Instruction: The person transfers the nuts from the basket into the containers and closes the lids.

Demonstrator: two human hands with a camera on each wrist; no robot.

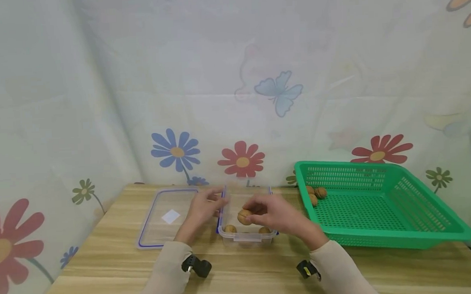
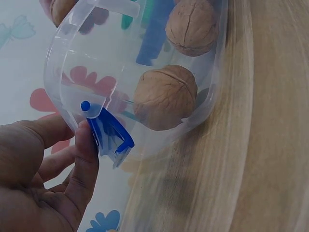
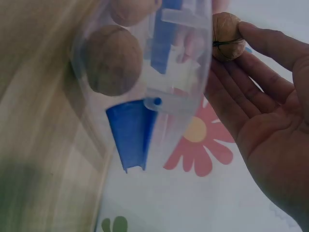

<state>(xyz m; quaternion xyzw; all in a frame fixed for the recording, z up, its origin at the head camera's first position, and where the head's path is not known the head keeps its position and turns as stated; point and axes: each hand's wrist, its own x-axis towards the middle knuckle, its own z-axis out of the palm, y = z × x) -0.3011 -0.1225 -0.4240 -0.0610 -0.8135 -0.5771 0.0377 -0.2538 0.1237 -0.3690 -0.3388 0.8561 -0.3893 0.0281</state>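
My right hand (image 1: pixel 275 213) pinches a walnut (image 1: pixel 244 216) between thumb and fingertips, above a clear plastic container (image 1: pixel 247 237). In the right wrist view this walnut (image 3: pixel 227 36) appears beyond the container's rim, apart from the nuts inside. The container has blue side clips, and walnuts (image 2: pixel 166 96) lie on its bottom. My left hand (image 1: pixel 203 207) is at the container's left side; in the left wrist view its fingers (image 2: pixel 87 164) hold the rim beside a blue clip (image 2: pixel 108 130).
A green plastic basket (image 1: pixel 366 240) stands to the right, with a few walnuts (image 1: pixel 320 193) in its left corner. The clear lid (image 1: pixel 153 220) with a blue seal lies flat on the wooden table (image 1: pixel 249 278) at left. A flowered curtain (image 1: pixel 216 77) hangs behind.
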